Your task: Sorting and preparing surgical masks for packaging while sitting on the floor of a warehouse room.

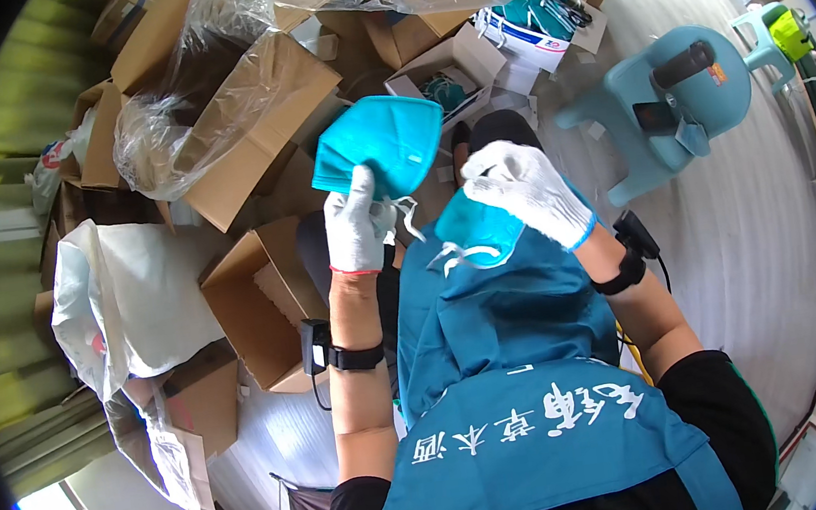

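My left hand (356,226), in a white knit glove, grips a teal folded face mask (383,142). The thumb presses on its near face, and white ear loops dangle below. My right hand (521,187), gloved too, has its fingers curled into a pinch to the right of that mask. Whatever those fingertips hold is too small or hidden to name. Directly under the right hand is a second teal face mask (478,232), partly covered by the glove, its white ear loops toward me. It lies over the lap of my teal apron (505,314).
Ahead stand a white box (534,34) full of teal masks and a smaller open carton (448,79) with some inside. Cardboard boxes (257,121) with clear plastic crowd the left, beside a white sack (146,295). A blue stool (653,111) at right bears a dark bottle (683,64).
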`<state>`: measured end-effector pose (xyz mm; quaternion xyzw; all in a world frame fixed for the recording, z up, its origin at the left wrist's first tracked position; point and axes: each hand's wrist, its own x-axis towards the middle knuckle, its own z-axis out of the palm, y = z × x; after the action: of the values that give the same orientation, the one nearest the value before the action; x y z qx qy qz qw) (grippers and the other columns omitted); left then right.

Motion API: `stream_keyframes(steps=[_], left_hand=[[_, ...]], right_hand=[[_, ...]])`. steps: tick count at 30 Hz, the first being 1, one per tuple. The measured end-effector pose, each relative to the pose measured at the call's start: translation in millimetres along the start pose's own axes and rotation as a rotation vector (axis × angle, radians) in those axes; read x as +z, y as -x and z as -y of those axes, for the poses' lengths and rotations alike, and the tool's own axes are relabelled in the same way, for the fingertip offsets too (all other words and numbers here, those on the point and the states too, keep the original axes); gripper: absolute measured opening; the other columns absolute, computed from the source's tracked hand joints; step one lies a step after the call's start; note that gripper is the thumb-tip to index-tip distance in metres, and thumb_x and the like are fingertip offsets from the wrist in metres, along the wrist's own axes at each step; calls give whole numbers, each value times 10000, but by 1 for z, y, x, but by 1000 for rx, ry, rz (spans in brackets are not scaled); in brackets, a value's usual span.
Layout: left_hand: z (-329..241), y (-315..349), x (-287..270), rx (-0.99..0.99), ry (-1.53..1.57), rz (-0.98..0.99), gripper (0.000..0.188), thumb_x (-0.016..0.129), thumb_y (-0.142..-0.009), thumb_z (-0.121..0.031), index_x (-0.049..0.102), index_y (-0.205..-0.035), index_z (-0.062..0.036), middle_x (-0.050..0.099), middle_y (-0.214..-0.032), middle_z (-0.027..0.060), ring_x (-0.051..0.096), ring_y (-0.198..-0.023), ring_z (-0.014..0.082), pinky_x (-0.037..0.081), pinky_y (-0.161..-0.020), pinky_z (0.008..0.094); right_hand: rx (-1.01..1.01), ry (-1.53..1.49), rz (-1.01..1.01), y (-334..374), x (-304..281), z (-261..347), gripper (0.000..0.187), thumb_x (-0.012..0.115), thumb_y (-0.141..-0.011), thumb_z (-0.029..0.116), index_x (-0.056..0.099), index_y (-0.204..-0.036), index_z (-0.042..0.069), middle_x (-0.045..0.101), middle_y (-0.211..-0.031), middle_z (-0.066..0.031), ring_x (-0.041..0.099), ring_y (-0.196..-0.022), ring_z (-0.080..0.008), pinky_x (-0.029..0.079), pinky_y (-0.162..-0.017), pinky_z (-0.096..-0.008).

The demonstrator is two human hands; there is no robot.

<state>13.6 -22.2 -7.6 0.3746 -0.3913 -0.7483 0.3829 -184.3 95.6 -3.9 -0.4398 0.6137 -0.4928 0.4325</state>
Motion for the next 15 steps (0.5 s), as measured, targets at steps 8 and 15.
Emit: stream_keyframes(steps=[8,15], left_hand=[[18,-1,28,-196,-476,0,411,601,-945,-414,666,-844,-20,640,-692,53,561,-582,96,452,-509,245],[58,-15,25,-31,-562,-329,348,770,-813,-307,646,-829,18,612,-681,36,533,-606,93,450,-564,259]], right_hand=[[-64,-35,85,-8,43,-34,335,636,-923,304,577,-1182,100,631,-806,-63,605,-653,-144,492,-573,-289],[22,40,13,1,70,-41,228,580,-943,293,611,-1001,75,634,-768,-70,624,-656,-184,496,-586,-328]])
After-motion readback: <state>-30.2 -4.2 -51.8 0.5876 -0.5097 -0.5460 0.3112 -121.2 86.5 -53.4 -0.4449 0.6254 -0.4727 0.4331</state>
